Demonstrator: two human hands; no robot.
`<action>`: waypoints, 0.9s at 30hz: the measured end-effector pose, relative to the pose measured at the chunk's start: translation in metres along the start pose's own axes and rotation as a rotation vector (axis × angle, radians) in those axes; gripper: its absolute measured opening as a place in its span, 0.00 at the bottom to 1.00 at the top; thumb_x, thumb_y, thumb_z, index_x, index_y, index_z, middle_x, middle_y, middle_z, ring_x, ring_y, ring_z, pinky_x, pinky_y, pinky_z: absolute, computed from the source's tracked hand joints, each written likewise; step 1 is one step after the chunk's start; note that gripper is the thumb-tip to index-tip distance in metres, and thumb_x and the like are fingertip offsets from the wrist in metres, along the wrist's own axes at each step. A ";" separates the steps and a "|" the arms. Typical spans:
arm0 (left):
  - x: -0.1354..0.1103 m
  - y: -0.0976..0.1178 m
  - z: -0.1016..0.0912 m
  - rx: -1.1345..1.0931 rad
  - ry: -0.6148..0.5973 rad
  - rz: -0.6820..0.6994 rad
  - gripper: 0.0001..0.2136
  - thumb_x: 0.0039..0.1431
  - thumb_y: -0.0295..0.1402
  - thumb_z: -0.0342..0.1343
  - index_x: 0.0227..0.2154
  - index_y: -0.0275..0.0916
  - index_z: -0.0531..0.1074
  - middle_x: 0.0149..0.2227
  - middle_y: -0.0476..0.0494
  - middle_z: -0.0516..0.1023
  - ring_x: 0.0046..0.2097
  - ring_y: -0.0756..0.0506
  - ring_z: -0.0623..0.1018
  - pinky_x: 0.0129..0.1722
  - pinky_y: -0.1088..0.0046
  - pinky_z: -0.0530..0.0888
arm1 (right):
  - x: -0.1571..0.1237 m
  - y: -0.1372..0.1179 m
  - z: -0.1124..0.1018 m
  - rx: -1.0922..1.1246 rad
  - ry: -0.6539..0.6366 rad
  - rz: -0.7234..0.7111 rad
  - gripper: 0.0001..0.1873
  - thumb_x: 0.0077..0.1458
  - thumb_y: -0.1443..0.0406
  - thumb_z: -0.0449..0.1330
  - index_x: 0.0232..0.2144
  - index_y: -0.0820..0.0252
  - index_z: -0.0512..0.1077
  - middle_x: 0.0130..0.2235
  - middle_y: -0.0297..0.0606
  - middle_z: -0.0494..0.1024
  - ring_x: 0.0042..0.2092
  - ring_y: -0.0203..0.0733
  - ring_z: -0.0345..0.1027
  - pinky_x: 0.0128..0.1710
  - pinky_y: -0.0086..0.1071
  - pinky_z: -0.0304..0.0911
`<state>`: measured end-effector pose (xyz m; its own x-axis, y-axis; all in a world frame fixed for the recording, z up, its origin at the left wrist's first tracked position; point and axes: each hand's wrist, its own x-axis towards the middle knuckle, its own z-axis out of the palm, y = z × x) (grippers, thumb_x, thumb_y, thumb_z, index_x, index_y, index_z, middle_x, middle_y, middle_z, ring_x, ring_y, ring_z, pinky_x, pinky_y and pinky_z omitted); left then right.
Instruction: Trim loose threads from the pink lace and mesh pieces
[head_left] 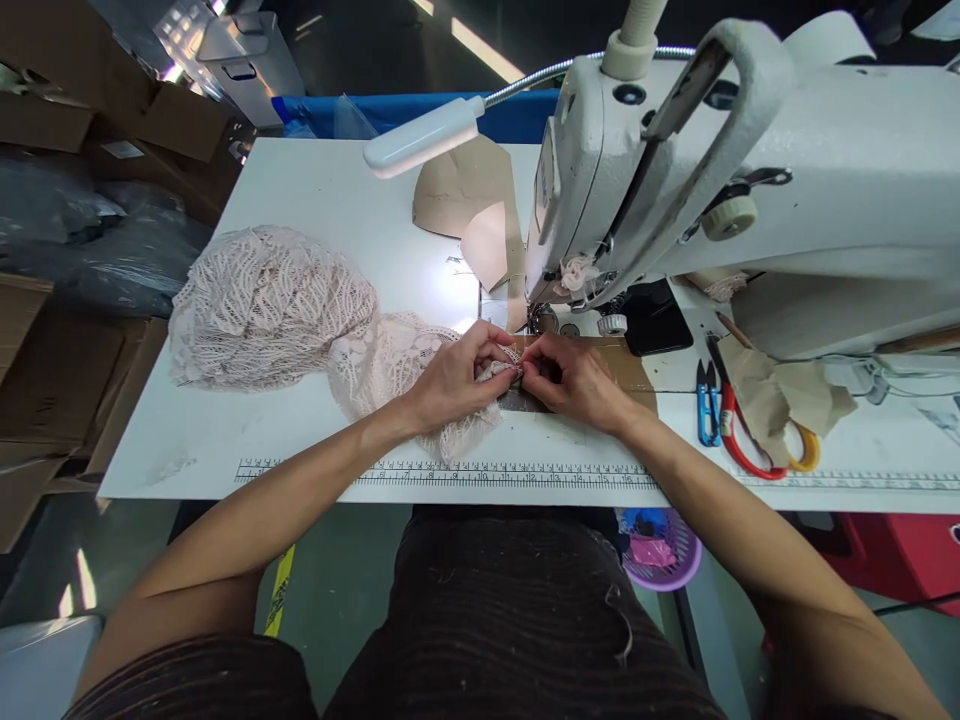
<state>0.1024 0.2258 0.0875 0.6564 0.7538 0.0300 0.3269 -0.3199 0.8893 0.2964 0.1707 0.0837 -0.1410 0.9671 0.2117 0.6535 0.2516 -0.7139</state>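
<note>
A pale pink lace fabric [270,305] lies heaped on the white table [322,190] and trails right to the sewing machine [750,160]. My left hand [457,378] pinches the lace's end just in front of the needle area [541,318]. My right hand [577,380] is closed on the same lace edge, fingertips meeting those of the left hand. Both hands rest on the table over a brown card piece [634,368].
Red-handled scissors [739,440] and blue thread snips [706,405] lie right of my hands beside crumpled brown paper [780,390]. Card pattern pieces [465,190] and a lamp [424,135] sit behind. A ruler strip [450,472] runs along the front edge. Cardboard boxes [67,370] stand left.
</note>
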 end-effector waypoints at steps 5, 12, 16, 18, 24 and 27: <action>0.002 -0.002 -0.002 -0.110 -0.055 -0.035 0.13 0.59 0.32 0.60 0.45 0.38 0.66 0.35 0.47 0.80 0.28 0.53 0.71 0.28 0.74 0.66 | 0.005 0.003 0.002 -0.069 0.088 0.147 0.04 0.53 0.67 0.60 0.27 0.58 0.68 0.26 0.34 0.73 0.27 0.36 0.61 0.29 0.32 0.55; 0.004 -0.003 -0.006 -0.288 -0.079 -0.096 0.17 0.58 0.35 0.63 0.46 0.38 0.65 0.35 0.45 0.80 0.36 0.49 0.78 0.34 0.72 0.72 | 0.000 0.008 -0.009 0.305 -0.115 0.153 0.10 0.60 0.60 0.59 0.35 0.61 0.74 0.24 0.30 0.70 0.24 0.32 0.60 0.24 0.29 0.55; 0.004 -0.003 -0.006 -0.267 -0.081 -0.094 0.17 0.59 0.36 0.63 0.47 0.38 0.65 0.34 0.45 0.81 0.34 0.50 0.78 0.31 0.73 0.71 | -0.003 0.007 -0.010 0.349 -0.191 0.100 0.10 0.59 0.60 0.63 0.38 0.62 0.76 0.25 0.30 0.71 0.26 0.32 0.61 0.25 0.29 0.56; 0.004 -0.004 -0.005 -0.262 -0.082 -0.087 0.17 0.59 0.36 0.62 0.47 0.38 0.65 0.34 0.45 0.81 0.34 0.50 0.78 0.31 0.73 0.71 | -0.003 0.007 -0.009 0.346 -0.192 0.097 0.10 0.58 0.61 0.64 0.39 0.62 0.76 0.26 0.30 0.72 0.27 0.32 0.62 0.25 0.29 0.57; 0.004 -0.005 -0.005 -0.247 -0.092 -0.079 0.17 0.60 0.39 0.62 0.47 0.39 0.65 0.35 0.44 0.82 0.36 0.48 0.79 0.33 0.72 0.72 | -0.002 0.005 -0.011 0.330 -0.175 0.114 0.10 0.58 0.61 0.63 0.38 0.62 0.76 0.25 0.30 0.72 0.26 0.32 0.62 0.25 0.29 0.57; 0.004 -0.005 -0.005 -0.232 -0.099 -0.073 0.17 0.59 0.39 0.62 0.47 0.40 0.66 0.35 0.45 0.82 0.35 0.48 0.79 0.33 0.71 0.73 | 0.000 0.004 -0.011 0.331 -0.157 0.135 0.10 0.59 0.60 0.61 0.35 0.62 0.75 0.24 0.30 0.70 0.25 0.31 0.59 0.24 0.29 0.55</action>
<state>0.0994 0.2333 0.0854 0.7036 0.7069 -0.0726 0.2186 -0.1181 0.9686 0.3071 0.1707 0.0882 -0.1989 0.9799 0.0152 0.4023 0.0957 -0.9105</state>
